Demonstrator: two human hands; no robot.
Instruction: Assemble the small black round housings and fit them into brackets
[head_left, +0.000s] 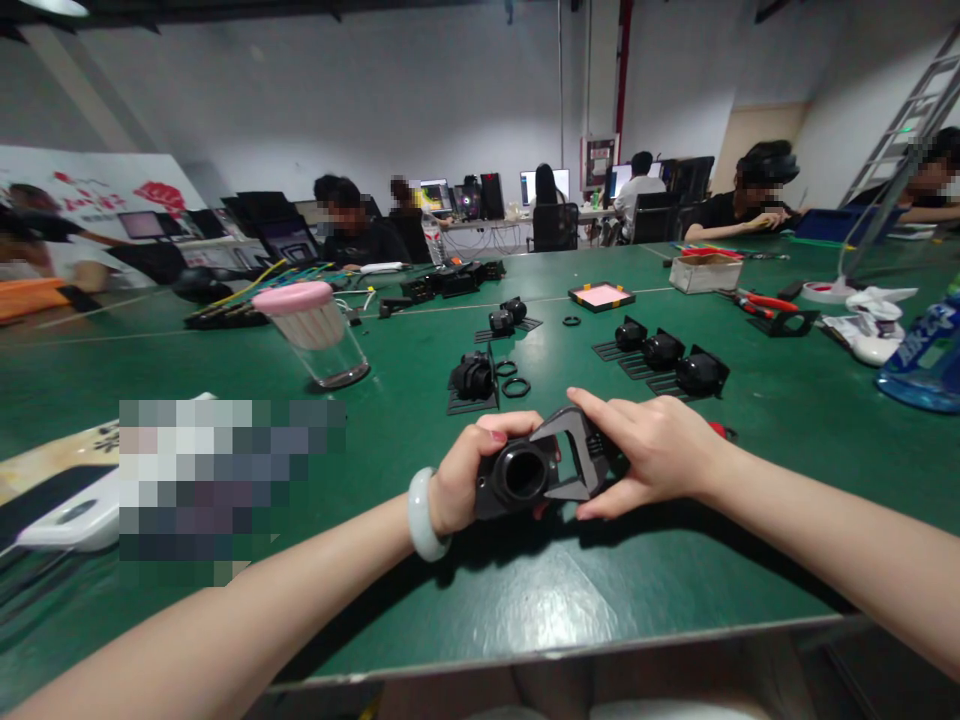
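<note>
Left hand [463, 470], bangle [420, 515] at wrist, curls round black part [491, 492] with round opening, over near side of green table [360, 610]. Right hand [660, 450] pinches adjustable wrench [595, 455] between thumb and fingers; wrench jaws stand parted at part's right edge, contact unclear. Beyond hands: two black rings [517, 396] beside black lens-like piece [473, 378], pink-lidded cup [300, 305] at left, three black pieces [663, 349] in row at right. Farther: pliers [765, 303], box [705, 276], person [739, 215] wearing headset [778, 168].
</note>
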